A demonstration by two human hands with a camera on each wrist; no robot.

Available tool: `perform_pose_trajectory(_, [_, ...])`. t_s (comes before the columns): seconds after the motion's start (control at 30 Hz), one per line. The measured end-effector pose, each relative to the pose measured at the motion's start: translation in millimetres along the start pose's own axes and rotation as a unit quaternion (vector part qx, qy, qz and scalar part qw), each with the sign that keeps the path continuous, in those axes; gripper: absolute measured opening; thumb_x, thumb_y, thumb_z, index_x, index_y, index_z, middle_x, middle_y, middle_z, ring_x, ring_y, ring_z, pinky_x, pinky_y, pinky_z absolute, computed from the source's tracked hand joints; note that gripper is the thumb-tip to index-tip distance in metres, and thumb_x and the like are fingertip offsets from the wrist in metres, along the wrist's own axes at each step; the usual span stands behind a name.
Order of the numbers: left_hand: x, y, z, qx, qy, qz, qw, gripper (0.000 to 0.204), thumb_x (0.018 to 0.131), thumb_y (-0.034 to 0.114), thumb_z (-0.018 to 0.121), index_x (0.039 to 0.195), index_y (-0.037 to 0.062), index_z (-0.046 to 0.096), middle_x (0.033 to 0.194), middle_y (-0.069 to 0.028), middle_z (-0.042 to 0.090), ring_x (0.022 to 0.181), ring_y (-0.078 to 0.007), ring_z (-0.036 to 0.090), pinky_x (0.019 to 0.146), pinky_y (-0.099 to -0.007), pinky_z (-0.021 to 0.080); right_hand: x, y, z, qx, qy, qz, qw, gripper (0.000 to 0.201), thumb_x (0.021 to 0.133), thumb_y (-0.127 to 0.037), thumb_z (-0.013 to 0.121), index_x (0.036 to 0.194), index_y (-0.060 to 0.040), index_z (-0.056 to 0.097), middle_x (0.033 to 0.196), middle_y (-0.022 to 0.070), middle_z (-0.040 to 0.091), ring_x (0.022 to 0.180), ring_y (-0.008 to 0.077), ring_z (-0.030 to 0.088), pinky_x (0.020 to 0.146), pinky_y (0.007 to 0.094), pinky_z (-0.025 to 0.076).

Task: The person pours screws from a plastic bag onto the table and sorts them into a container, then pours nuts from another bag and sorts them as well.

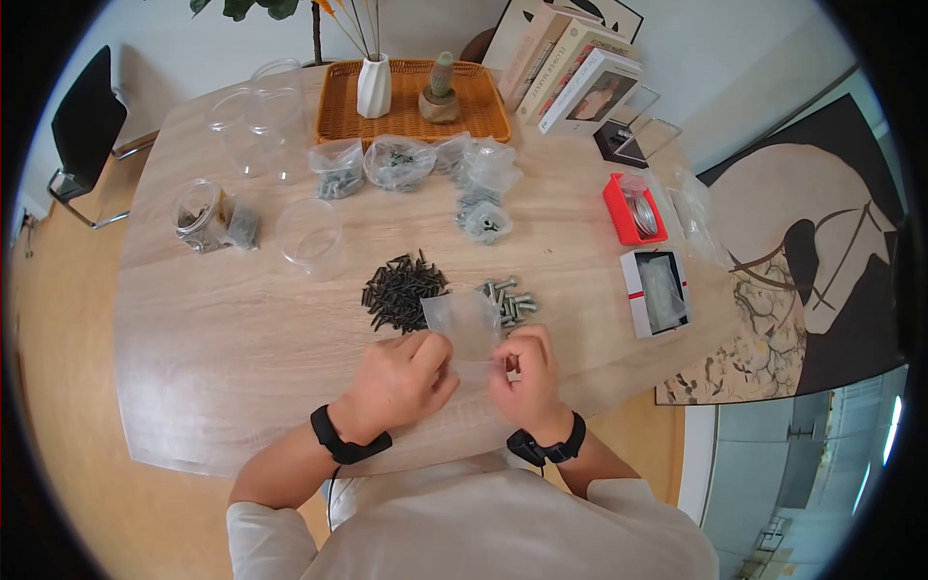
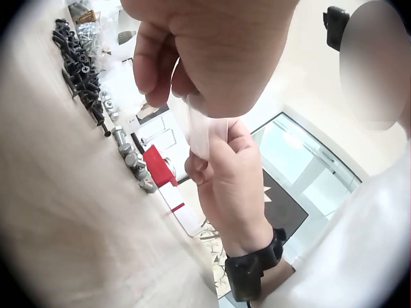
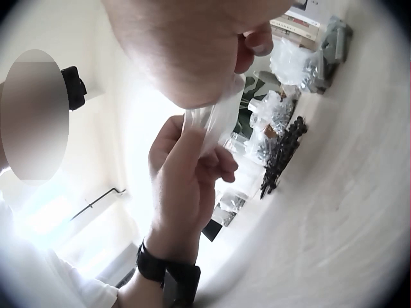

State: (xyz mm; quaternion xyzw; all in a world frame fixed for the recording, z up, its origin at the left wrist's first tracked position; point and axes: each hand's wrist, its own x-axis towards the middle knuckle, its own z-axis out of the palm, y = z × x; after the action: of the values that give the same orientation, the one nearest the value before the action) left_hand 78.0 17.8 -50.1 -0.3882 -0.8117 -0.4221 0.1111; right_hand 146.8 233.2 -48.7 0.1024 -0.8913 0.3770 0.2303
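Observation:
Above the near part of the table, both hands pinch a small clear plastic bag (image 1: pixel 462 319) by its near edge. My left hand (image 1: pixel 401 379) grips one side with thumb and curled fingers. On the other side, my right hand (image 1: pixel 525 379) pinches the bag, as the left wrist view also shows with the plastic (image 2: pixel 200 133) stretched between the hands. Just beyond the left hand lies a pile of black screws (image 1: pixel 396 293). Silver hex bolts (image 1: pixel 520 305) lie beyond the right hand, partly hidden behind the bag.
Bags of hardware (image 1: pixel 401 164) line the back, before a wicker tray (image 1: pixel 333 101). At left stand a jar (image 1: pixel 200 217) and clear containers (image 1: pixel 309 237). A red box (image 1: pixel 619 217) and a white box (image 1: pixel 638 300) sit at right, with books (image 1: pixel 580 72) behind.

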Motion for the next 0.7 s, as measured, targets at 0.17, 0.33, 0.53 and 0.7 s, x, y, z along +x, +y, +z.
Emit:
perform_pose_trajectory(0.17, [0.1,-0.1,1.6,-0.016,0.01,0.013,1.0,0.028,0.079,0.008,0.079,0.095,0.0087,0.057,0.077,-0.0074,0.063,0.062,-0.0282,0.067,0.055,-0.0401,0.054,8.4,-1.8,-2.2,-0.01,-0.008,-0.025,1.0,0.029,0.083,0.011,0.073,0.104,-0.0064,0.062,0.103,0.0132,0.061,0.075,0.0249,0.067,0.062,0.0349,0.056])
perform_pose_trajectory(0.33, [0.6,-2.5,2.3,-0.012,0.021,0.004,1.0,0.03,0.077,0.007,0.083,0.092,0.0097,0.058,0.076,-0.0041,0.062,0.062,-0.0245,0.067,0.056,-0.038,0.054,12.2,3.0,0.6,0.029,-0.01,0.009,0.999,0.028,0.084,0.013,0.072,0.102,-0.0055,0.061,0.1,0.0118,0.06,0.072,0.0232,0.064,0.061,0.033,0.055])
perform_pose_trajectory(0.53, [-1.4,-7.2,3.1,-0.001,0.03,0.002,1.0,0.031,0.079,0.01,0.084,0.096,0.0096,0.059,0.074,-0.0049,0.063,0.062,-0.0253,0.066,0.056,-0.0393,0.054,11.5,-3.4,1.8,0.046,-0.012,-0.018,0.999,0.028,0.085,0.009,0.077,0.104,-0.0051,0.064,0.103,0.0111,0.063,0.07,0.0216,0.064,0.062,0.0319,0.055])
perform_pose_trajectory(0.7, [1.7,-4.1,-3.4,-0.07,0.006,-0.008,0.997,0.042,0.083,0.032,0.091,0.103,0.0083,0.062,0.077,-0.0063,0.065,0.061,-0.0246,0.067,0.056,-0.0355,0.053,18.3,22.6,-42.3,-0.026,0.014,-0.01,1.0,0.02,0.09,0.008,0.074,0.104,-0.0049,0.067,0.1,0.0097,0.064,0.079,0.0223,0.066,0.07,0.0341,0.056])
